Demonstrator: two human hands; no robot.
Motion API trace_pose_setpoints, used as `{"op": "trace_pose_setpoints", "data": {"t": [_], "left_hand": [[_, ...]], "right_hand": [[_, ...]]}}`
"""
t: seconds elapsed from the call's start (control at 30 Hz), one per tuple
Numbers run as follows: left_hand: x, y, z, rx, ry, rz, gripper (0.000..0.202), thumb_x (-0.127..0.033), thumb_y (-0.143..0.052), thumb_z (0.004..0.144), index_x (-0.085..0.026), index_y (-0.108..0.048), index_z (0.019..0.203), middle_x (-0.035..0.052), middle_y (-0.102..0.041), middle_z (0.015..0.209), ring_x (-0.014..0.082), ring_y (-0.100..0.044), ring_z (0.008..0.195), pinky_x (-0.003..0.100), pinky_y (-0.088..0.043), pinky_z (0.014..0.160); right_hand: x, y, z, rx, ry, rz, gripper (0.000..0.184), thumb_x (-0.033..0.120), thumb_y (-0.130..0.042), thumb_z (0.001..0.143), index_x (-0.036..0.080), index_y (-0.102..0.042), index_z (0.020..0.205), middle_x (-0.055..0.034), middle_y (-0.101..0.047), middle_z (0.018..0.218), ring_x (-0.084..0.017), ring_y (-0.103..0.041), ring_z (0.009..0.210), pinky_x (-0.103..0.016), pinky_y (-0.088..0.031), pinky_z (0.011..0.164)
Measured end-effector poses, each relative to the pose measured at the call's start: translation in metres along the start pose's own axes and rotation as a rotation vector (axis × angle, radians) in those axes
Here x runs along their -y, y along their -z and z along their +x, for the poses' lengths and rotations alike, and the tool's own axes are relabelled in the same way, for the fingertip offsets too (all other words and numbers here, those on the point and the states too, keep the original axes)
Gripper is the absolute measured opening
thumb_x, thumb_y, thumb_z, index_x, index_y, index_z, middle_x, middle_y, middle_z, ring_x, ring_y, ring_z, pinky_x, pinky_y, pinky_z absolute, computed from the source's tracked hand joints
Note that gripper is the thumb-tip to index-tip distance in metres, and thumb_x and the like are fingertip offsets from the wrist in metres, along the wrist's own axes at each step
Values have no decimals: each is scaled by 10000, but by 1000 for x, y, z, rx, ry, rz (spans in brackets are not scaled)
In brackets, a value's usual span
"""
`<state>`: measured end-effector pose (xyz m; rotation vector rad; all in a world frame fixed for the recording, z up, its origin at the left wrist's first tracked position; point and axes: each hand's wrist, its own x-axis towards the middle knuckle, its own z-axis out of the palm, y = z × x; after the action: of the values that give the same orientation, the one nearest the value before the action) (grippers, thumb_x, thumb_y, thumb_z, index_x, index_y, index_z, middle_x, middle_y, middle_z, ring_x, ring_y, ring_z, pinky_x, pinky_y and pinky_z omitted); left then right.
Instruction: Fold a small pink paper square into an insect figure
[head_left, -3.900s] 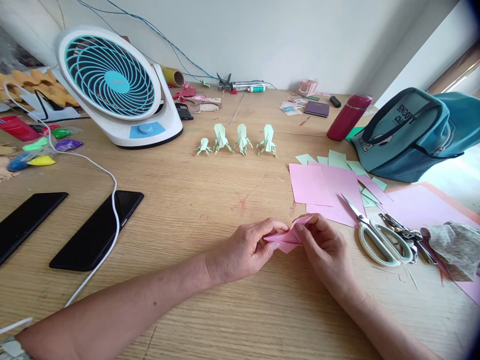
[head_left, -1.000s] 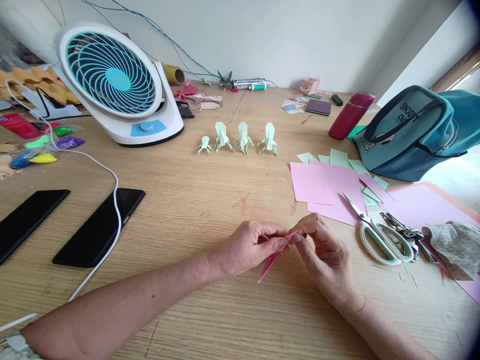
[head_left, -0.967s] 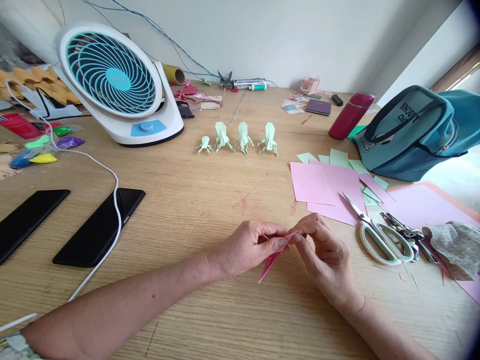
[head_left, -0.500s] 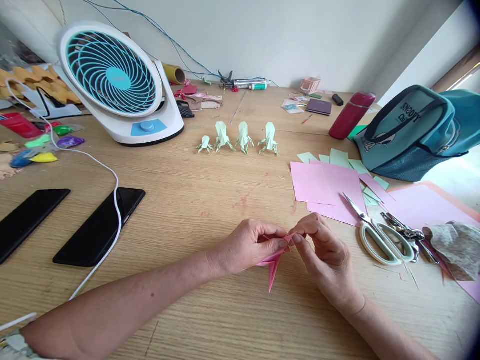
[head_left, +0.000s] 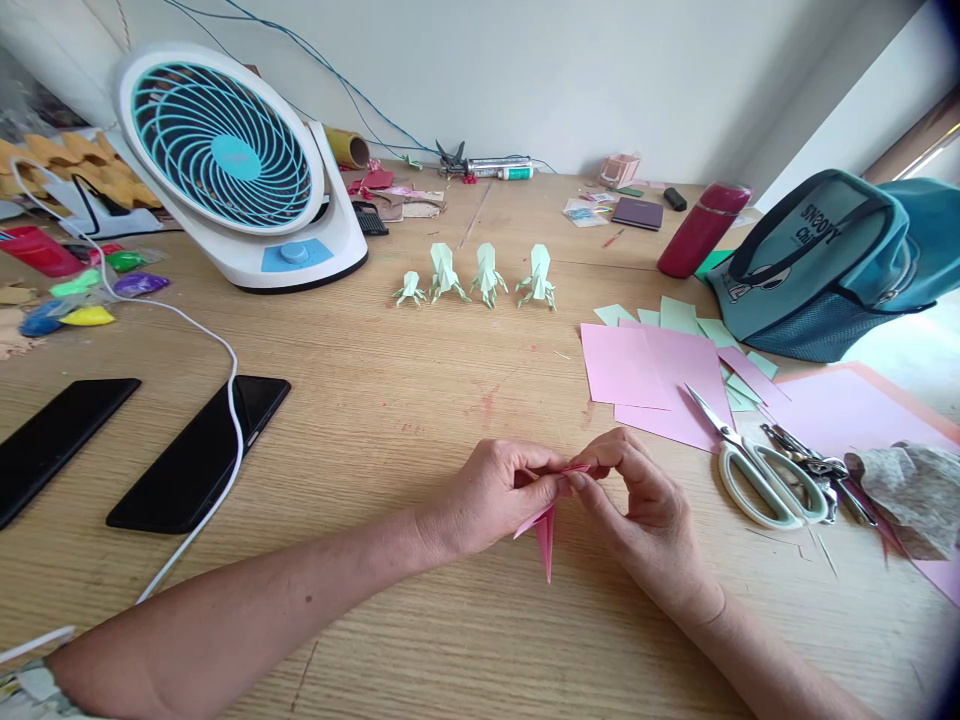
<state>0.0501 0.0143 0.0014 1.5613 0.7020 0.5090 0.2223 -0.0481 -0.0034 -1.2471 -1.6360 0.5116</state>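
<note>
Close by me, the person's left hand (head_left: pixel 499 495) and right hand (head_left: pixel 645 500) meet above the wooden table (head_left: pixel 390 630), thumbs and fingers pinching a small folded pink paper (head_left: pixel 546 545) between them, with one narrow point of it hanging down below the left thumb. Beyond them on the right, the white-handled scissors (head_left: pixel 736 448) lie with their blade tip over the flat pink sheets (head_left: pixel 645 375), near a heap of pale green scraps. Farther back, four pale green paper figures (head_left: pixel 487 272) stand in a row, between a white fan (head_left: pixel 237 157) on the left and a dark red flask (head_left: pixel 697 235) on the right.
</note>
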Motion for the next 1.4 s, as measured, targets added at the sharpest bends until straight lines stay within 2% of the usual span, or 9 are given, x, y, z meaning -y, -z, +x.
{"op": "trace_pose_setpoints", "data": {"t": [0.27,0.53,0.87,1.03,1.17,1.3,1.4], "left_hand": [[-3,1,-1,14,-52,63,281,-311,-550,960,-124,-761,955,-26,-461,636,88,-407,589,214,-292,523],[-4,1,-1,24,-68,64,276,-285,-550,964,-103,-746,895,-35,-442,622,72,-385,570,198,-279,503],[1,0,-1,2,-100,61,276,-287,-556,969,-118,-744,861,-34,-492,585,70,-439,532,192,-304,488],[-4,0,-2,-14,-80,63,274,-311,-576,958,-101,-746,908,-32,-484,591,71,-431,522,186,-304,472],[-3,-1,-3,-65,-119,115,267,-296,-575,957,-110,-734,850,-7,-559,634,79,-491,532,189,-365,498],[1,-2,-3,-129,-187,207,236,-257,-575,954,-129,-731,834,42,-665,761,117,-604,677,194,-443,604],[2,-2,-3,-139,-217,245,226,-243,-577,953,-135,-738,836,54,-691,791,133,-627,734,201,-457,642]], "right_hand": [[0,0,0,-9,7,33,120,132,-639,912,220,-591,846,-4,-551,785,-160,-506,736,-319,-417,671],[-4,1,-1,0,19,66,140,97,-633,906,216,-592,845,-5,-560,797,-156,-518,740,-319,-419,684],[2,3,0,9,31,59,124,121,-590,942,214,-639,878,-10,-552,814,-154,-523,763,-317,-421,687],[1,2,0,4,26,35,66,160,-661,912,213,-625,928,-10,-583,839,-157,-526,784,-317,-438,708],[0,0,0,-12,10,31,54,166,-654,920,207,-629,894,-4,-576,817,-145,-529,771,-307,-439,700],[2,-1,-1,-16,-12,49,78,150,-628,932,206,-627,878,4,-578,802,-135,-532,749,-299,-435,685],[3,-2,-2,-21,-17,62,88,139,-623,932,209,-626,877,9,-583,800,-133,-534,742,-298,-433,683]]}}
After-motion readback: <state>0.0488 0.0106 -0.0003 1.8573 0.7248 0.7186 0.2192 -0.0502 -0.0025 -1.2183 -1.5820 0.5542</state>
